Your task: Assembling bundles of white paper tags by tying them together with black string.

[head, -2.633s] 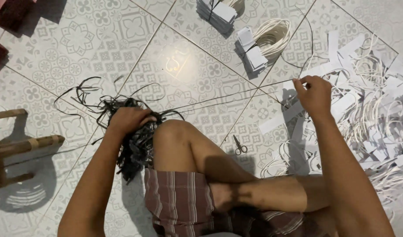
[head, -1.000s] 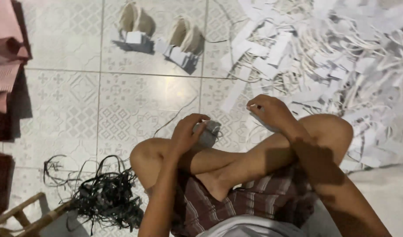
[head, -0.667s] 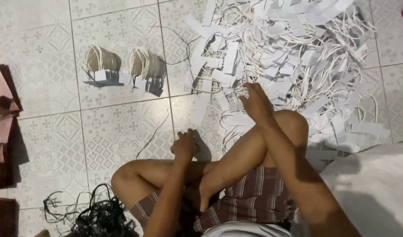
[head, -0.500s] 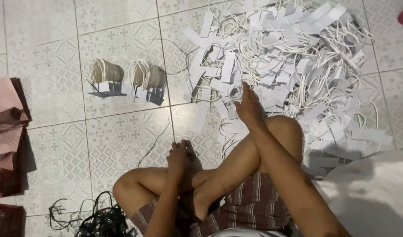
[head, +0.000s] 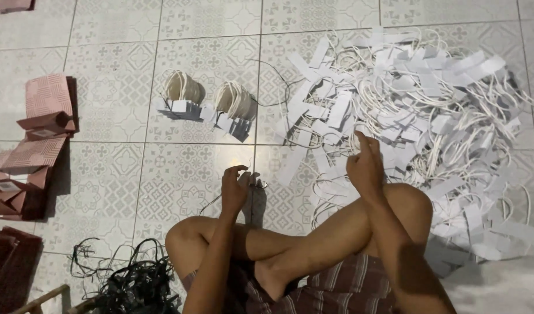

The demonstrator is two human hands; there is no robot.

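Centrally, the pile of white cord handles with paper tabs [head: 418, 110] lay spread over the tiled floor [head: 104, 110], right and far of the seated person's crossed legs. The right hand [head: 366, 166] reached its near edge, fingers narrow, seemingly pinching one piece; the exact grip could not be told. The left hand [head: 235, 189] hovered half-curled, empty, beside small scissors [head: 260, 184]. Drawing one handle free without tangling neighbours probably called for a slow lift. Two bundled sets [head: 212, 104] sat far left; pink folded bags [head: 37, 139] lay farther left.
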